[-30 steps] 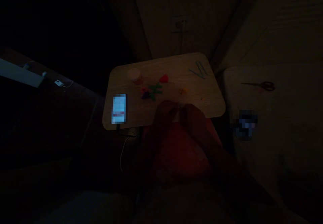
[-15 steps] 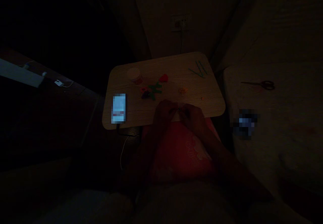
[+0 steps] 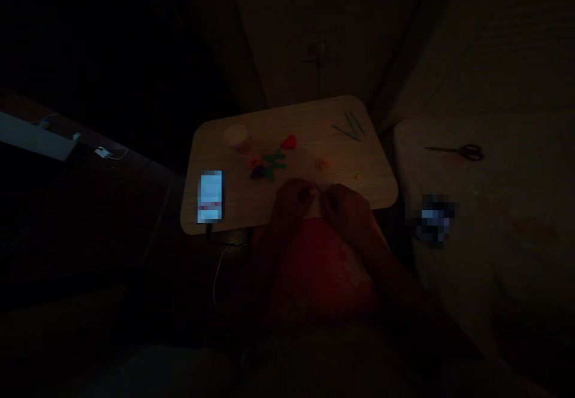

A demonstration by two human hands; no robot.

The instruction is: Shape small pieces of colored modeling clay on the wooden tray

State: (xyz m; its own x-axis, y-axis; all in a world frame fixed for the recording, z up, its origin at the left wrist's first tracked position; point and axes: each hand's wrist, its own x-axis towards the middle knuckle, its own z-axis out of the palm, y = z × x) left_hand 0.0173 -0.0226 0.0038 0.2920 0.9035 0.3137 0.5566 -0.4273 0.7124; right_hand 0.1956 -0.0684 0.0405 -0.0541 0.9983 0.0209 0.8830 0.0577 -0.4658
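Note:
The scene is very dark. At the near edge of the small wooden table (image 3: 206,146), my left hand (image 3: 291,199) is closed, its fingertips pinching a small orange piece (image 3: 312,190). Close beside it, my right hand (image 3: 347,207) is closed round a thin dark stick (image 3: 317,187) whose tip points at that piece. Beyond the hands lie orange bits (image 3: 321,163), green strips (image 3: 274,158), a red lump (image 3: 288,142), a pink piece (image 3: 255,163) and a dark purple piece (image 3: 257,172).
A lidded tub (image 3: 236,137) stands at the table's back left. A lit phone (image 3: 209,197) with a cable lies at the left edge, and thin bluish sticks (image 3: 351,125) at the back right. Scissors (image 3: 467,152) rest on a pale surface to the right, above a blurred object (image 3: 435,221).
My hands have drawn slightly apart at the fingertips, and the thin stick and orange piece now show between them. The whole view has shifted a little. Things on the table stay put.

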